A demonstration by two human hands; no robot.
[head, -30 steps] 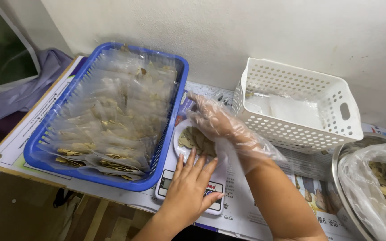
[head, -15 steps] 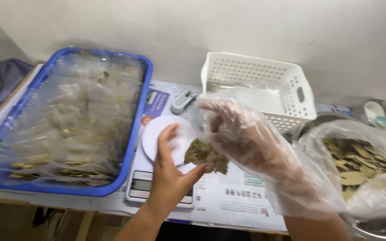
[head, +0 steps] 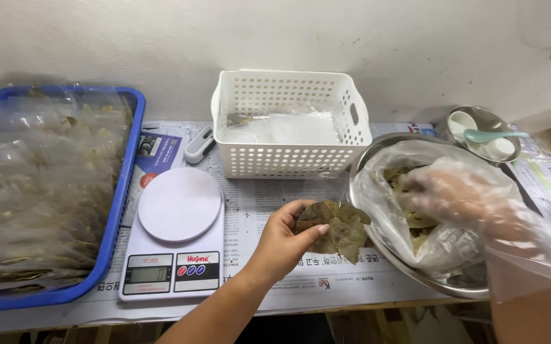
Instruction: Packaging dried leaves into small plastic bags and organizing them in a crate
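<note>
A newspaper-covered table (head: 269,197) stands against a pale plastered wall. At far left sits a blue tray (head: 125,172) piled with clear bags of dried leaves. A white perforated basket (head: 288,153) holding clear plastic stands at the back, in the middle. At right, a metal bowl (head: 377,251) lined with a plastic bag holds dried leaves. A white kitchen scale (head: 176,236) with a round platform lies between the tray and the person's left hand (head: 282,242). That bare hand grips a bunch of dried leaves (head: 336,226) between thumb and fingers, just beside the bowl's rim. The right hand (head: 460,197), in a loose clear glove, rests spread open inside the bowl on the leaves. A small metal dish (head: 479,121) with a turquoise spoon sits behind. Half a second ago the left hand lay on the scale and the gloved hand held the leaves.
</note>
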